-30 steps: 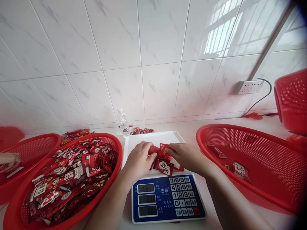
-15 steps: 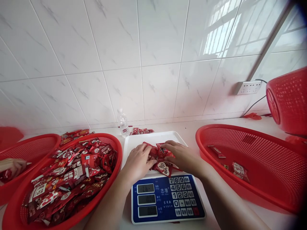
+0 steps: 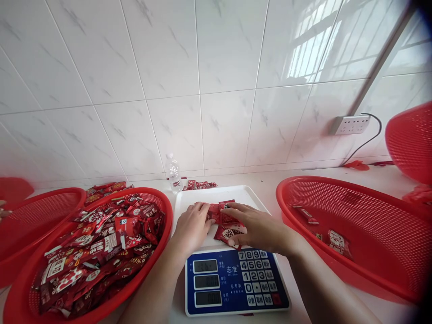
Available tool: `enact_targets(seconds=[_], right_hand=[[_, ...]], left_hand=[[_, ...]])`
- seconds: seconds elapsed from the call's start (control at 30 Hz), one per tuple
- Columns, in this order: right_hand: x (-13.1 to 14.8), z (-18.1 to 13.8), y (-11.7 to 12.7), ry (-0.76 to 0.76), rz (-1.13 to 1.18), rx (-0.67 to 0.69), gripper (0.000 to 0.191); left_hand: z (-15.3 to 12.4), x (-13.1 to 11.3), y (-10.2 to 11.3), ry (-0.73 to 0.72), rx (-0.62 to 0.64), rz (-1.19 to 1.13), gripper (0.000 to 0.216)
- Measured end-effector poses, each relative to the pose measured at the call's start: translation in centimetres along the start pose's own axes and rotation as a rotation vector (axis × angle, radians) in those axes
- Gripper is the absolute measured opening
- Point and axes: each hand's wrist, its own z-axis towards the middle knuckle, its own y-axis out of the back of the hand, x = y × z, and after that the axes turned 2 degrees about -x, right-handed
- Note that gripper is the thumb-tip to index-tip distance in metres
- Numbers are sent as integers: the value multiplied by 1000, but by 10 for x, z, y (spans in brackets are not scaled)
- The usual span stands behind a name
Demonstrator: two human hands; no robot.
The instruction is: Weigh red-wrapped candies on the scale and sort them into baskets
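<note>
A digital scale (image 3: 236,283) with a blue keypad and a white weighing tray (image 3: 232,192) stands before me. Several red snack packets lie on the tray between my hands. My left hand (image 3: 193,227) is curled over a plain red packet (image 3: 213,212) at the left of the group, thumb and index finger on it. With fingers spread, my right hand (image 3: 258,226) touches the packets from the right. Its thumb rests at a dark red packet with a pale round label (image 3: 227,233). The palms hide parts of some packets.
A red basket (image 3: 165,198) heaped with packets is at my left; another red basket (image 3: 72,195) stands beyond it, with part of another person's hand at the edge. At right, a red basket (image 3: 303,182) holds a few packets. A clear bottle (image 3: 173,173) stands behind.
The packets on the tray have shifted and spread slightly between my hands. My right thumb has moved down and left. The other person's hand at far left has mostly withdrawn from view.
</note>
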Motion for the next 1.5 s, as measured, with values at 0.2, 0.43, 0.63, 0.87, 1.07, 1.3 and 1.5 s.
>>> enact_targets(seconds=[0.2, 0.43, 0.63, 0.87, 1.07, 1.3, 1.5], right_hand=[[-6, 5, -8, -31, -30, 88, 89], [-10, 11, -11, -116, -82, 54, 73], [-13, 15, -12, -63, -128, -55, 47], [-25, 24, -20, -113, -122, -158, 44], [-26, 25, -17, -106, -56, -261, 43], [-17, 29, -22, -28, 94, -440, 33], [-11, 29, -25, -14, 209, -607, 31]], left_hand=[[2, 4, -8, -44, 39, -16, 49], [3, 7, -10, -90, 52, -31, 50], [3, 5, -8, -49, 49, 19, 57], [1, 4, -7, -41, 88, 19, 66], [1, 4, -4, -50, 65, 31, 59], [-2, -3, -5, -166, 66, 19, 67], [-2, -9, -6, -174, 20, 33, 59]])
